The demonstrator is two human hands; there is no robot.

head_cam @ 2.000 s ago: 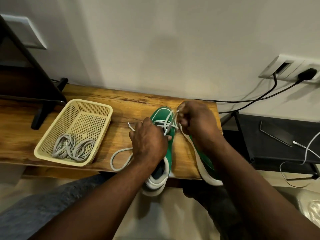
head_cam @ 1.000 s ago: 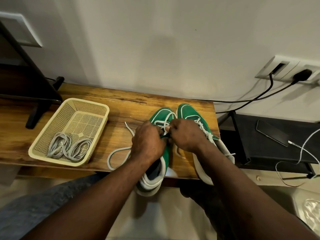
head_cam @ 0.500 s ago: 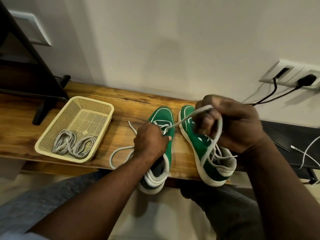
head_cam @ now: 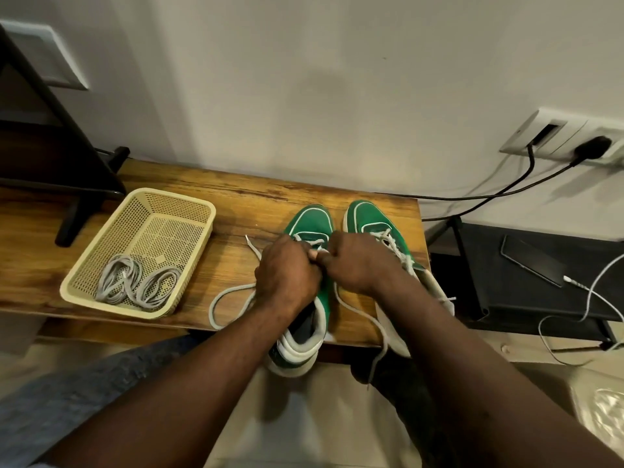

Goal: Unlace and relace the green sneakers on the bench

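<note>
Two green sneakers with white soles stand side by side on the wooden bench (head_cam: 236,204), toes toward the wall. My left hand (head_cam: 287,275) and my right hand (head_cam: 358,265) meet over the eyelets of the left sneaker (head_cam: 310,221), fingers curled and pinching its grey-white lace (head_cam: 229,293). One lace end loops across the bench to the left; the other trails down past the bench's front edge on the right. The right sneaker (head_cam: 371,221) stays laced, partly hidden by my right wrist.
A cream plastic basket (head_cam: 175,211) holding coiled grey laces (head_cam: 135,282) sits on the bench to the left. A black stand foot is at far left. Right of the bench, a black shelf (head_cam: 489,265) carries a phone (head_cam: 530,261), with cables running to a wall socket (head_cam: 567,136).
My right hand, which was raised high pulling the lace up and right half a second ago, has come back down to the left sneaker's eyelets beside my left hand. The lace end now hangs slack.
</note>
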